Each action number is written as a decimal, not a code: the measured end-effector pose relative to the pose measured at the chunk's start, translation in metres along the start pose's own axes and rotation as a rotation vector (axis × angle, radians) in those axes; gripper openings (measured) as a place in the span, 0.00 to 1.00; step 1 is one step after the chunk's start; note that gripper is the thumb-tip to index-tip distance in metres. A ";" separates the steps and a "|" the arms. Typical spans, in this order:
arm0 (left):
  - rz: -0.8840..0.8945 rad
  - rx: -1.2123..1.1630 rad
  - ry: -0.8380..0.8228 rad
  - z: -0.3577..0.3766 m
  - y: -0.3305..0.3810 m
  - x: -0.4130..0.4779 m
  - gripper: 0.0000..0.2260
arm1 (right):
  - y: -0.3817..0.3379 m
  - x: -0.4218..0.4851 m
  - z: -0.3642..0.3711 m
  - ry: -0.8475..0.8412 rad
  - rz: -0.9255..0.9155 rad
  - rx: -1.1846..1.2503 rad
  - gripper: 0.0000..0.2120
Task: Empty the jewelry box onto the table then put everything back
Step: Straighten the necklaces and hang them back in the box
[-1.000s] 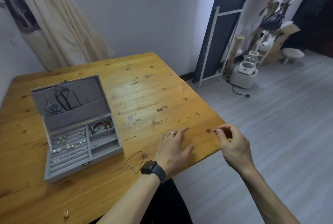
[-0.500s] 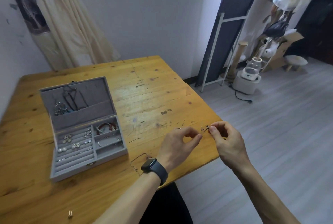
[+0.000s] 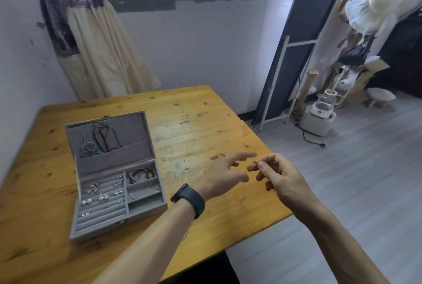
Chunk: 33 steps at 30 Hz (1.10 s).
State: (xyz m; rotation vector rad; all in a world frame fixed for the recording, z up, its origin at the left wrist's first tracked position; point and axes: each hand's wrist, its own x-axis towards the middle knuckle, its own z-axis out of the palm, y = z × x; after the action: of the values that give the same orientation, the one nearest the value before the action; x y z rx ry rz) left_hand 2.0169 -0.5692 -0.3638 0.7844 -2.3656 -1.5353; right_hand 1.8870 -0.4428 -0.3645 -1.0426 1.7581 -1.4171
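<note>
Scuffed, knotty wooden table (image 3: 205, 124); rectangular grey velvet jewelry box (image 3: 109, 226) open at left, studs (image 3: 86, 201) in ribbed slots. Tiny silver piece (image 3: 254, 163) on thin chain pinched in right hand (image 3: 285, 183) near table's right edge; left hand (image 3: 221, 175) beside, fingers spread.

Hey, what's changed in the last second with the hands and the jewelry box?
The left hand lifted off the table and came up beside the right hand, fingers now spread. The right hand still pinches the small jewelry piece. The jewelry box stayed open, in place.
</note>
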 end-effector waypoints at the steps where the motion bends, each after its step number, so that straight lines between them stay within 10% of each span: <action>1: 0.001 0.005 -0.037 -0.002 0.000 0.002 0.18 | -0.003 0.001 -0.001 -0.014 0.003 0.018 0.05; 7: 0.005 -0.093 -0.086 -0.003 -0.005 0.002 0.05 | -0.006 0.007 -0.008 -0.063 0.081 0.165 0.06; 18: -0.120 -0.492 -0.137 -0.025 -0.018 -0.008 0.09 | 0.005 0.013 -0.007 -0.083 0.125 0.518 0.16; 33: -0.284 -0.610 -0.212 -0.055 -0.034 -0.010 0.13 | 0.023 0.030 0.002 0.153 0.131 0.564 0.05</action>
State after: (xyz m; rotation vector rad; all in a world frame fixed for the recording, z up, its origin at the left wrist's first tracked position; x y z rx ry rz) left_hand 2.0608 -0.6170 -0.3697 0.8534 -1.7711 -2.3891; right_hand 1.8698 -0.4678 -0.3879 -0.5209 1.3642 -1.7964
